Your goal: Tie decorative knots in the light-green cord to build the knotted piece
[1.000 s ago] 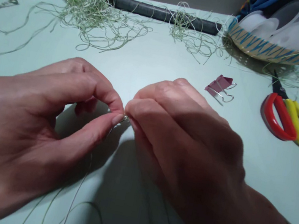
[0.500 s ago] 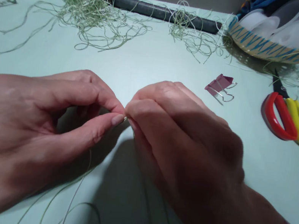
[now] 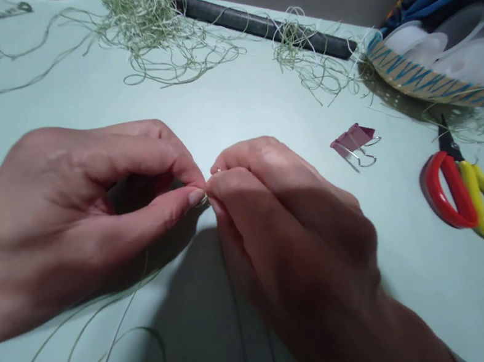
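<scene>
Both hands meet fingertip to fingertip over the middle of the pale table. My left hand [image 3: 105, 182] pinches a thin green cord [image 3: 205, 201] between thumb and forefinger; a small loop or knot of it peeks out there. Against those fingertips, my right hand [image 3: 302, 235] is closed with its fingers bunched on the same bit of cord. A tiny light speck shows at the right fingertips, too small to name. Loose cord strands [image 3: 116, 333] trail below the hands toward the near edge.
A tangled heap of green cord [image 3: 140, 16] lies at the back by a dark-handled hammer [image 3: 233, 17]. On the right are a pink binder clip [image 3: 353, 139], red-and-yellow scissors [image 3: 452, 192] and a basket [image 3: 437, 83] holding white spools [image 3: 474, 59].
The left hand and wrist have shifted slightly right. The loop at the fingertips shows a little more, and a light speck has appeared at the right fingertips. The view has moved slightly.
</scene>
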Motion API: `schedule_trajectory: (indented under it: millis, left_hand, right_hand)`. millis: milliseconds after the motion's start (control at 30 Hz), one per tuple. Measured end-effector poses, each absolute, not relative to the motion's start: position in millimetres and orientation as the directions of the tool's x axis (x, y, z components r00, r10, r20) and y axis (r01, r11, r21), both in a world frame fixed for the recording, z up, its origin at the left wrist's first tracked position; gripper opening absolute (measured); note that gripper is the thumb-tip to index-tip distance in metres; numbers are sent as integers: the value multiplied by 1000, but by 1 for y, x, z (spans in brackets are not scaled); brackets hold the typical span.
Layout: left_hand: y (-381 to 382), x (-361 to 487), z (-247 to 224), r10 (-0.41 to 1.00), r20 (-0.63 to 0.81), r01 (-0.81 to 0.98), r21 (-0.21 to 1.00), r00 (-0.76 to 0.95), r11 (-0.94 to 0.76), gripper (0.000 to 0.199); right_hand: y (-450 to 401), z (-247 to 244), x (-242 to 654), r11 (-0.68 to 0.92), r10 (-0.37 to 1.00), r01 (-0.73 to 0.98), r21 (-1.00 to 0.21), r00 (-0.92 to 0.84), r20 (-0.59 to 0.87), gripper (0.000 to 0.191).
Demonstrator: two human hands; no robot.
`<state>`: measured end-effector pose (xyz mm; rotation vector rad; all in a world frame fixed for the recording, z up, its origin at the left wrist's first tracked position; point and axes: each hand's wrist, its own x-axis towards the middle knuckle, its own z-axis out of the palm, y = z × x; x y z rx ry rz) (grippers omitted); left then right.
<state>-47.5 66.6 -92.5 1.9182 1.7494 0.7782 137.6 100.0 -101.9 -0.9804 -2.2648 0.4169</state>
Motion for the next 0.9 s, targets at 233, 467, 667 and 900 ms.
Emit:
schedule_trajectory:
  millis: [233, 467, 667, 900]
  left_hand:
    - [67, -50, -95, 987, 141, 740, 656, 74, -149, 16]
    - [70, -47, -93, 983, 178, 748, 646, 49, -155, 25]
    - [71, -43, -91, 966, 187, 760, 598, 176, -254, 33]
    - [72, -41, -92, 956, 156, 765, 574, 248, -292, 37]
  right_hand:
    - [102, -109, 146, 757, 652, 463, -461, -581, 487, 34]
    - [103, -112, 146, 772, 635, 478, -419, -585, 504, 34]
    - [104, -111, 146, 787, 617, 449, -423, -578, 534, 29]
    - [104, -113, 147, 776, 629, 461, -431, -609, 483, 27]
